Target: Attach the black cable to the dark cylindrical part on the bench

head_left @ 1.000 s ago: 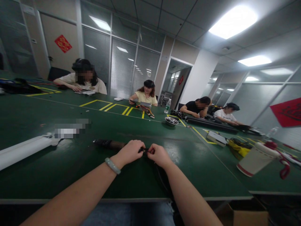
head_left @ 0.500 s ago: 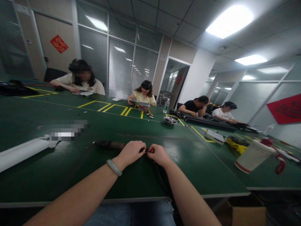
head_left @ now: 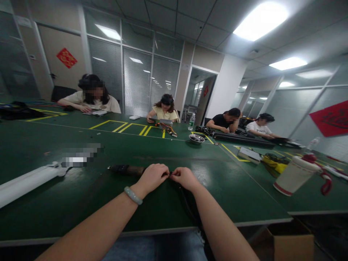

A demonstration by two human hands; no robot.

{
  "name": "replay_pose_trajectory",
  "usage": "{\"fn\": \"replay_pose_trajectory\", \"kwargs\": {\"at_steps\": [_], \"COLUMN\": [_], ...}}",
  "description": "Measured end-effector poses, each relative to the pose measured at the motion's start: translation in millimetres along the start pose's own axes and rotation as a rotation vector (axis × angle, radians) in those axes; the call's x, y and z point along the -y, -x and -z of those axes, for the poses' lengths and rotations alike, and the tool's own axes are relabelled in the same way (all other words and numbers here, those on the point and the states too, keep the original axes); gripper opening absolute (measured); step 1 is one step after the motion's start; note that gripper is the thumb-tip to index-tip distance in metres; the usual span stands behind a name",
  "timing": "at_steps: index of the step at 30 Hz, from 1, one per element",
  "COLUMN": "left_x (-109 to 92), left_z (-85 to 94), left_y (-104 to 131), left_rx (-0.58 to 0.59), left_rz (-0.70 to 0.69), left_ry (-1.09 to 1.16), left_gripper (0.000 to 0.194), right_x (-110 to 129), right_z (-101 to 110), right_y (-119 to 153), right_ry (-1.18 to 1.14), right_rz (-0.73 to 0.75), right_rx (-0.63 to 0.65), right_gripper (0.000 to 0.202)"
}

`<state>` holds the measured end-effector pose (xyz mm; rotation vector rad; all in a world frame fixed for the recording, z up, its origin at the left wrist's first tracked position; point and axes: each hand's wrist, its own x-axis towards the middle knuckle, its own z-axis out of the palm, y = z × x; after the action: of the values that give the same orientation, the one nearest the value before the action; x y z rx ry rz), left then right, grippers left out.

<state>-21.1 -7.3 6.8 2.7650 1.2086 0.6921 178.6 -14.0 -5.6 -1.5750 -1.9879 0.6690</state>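
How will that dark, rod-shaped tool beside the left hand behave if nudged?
The dark tool may roll, since its body looks round and lies sideways on the flat tabletop. It's probably stiff, its visible outline being straight.

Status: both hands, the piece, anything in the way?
Left hand and right hand pinching a small black part. Part mostly hidden. Nothing seen blocking; black-and-brown cylindrical tool lies beside left hand on green tabletop.

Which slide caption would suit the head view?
Left hand and right hand pinch a small dark part at a green table.
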Motion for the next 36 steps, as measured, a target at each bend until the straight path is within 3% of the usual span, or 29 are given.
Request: {"fn": "replay_pose_trajectory", "kwargs": {"at_steps": [6,12,16,20,26,36], "left_x": [-0.1,1.4,1.2,1.7,2.2,1.3], "left_z": [-2.3,-1.7,-0.4,-0.1,0.0,2.6], "left_y": [-0.9,-0.1,0.5,0.1,1.3,1.8], "left_rx": [-0.006,-0.019,-0.017,-0.019,-0.017,-0.015], "left_rz": [0.063,0.044,-0.005,0.023,0.03,0.035], "left_ry": [-0.014,0.006,0.021,0.034,0.027,0.027], "left_gripper": [0.013,0.008,0.014,0.02,0.011,0.015], "right_x": [-3.5,-5.3,-5.2,-3.7,-2.5,-7.3], "right_z": [-4.8,-6.4,-6.8,-6.4,-5.2,-5.8], "right_y": [-3.5,-4.2,-4.2,-3.8,-2.5,-4.2], "right_ry": [-0.013,-0.044,-0.041,-0.033,-0.056,-0.055], "right_rz": [0.007,0.028,0.043,0.047,0.025,0.06], "right_rx": [-0.024,-0.005,-0.022,-0.029,-0.006,-0.022], "right_gripper": [0.013,0.01,0.011,0.012,0.011,0.011]}}
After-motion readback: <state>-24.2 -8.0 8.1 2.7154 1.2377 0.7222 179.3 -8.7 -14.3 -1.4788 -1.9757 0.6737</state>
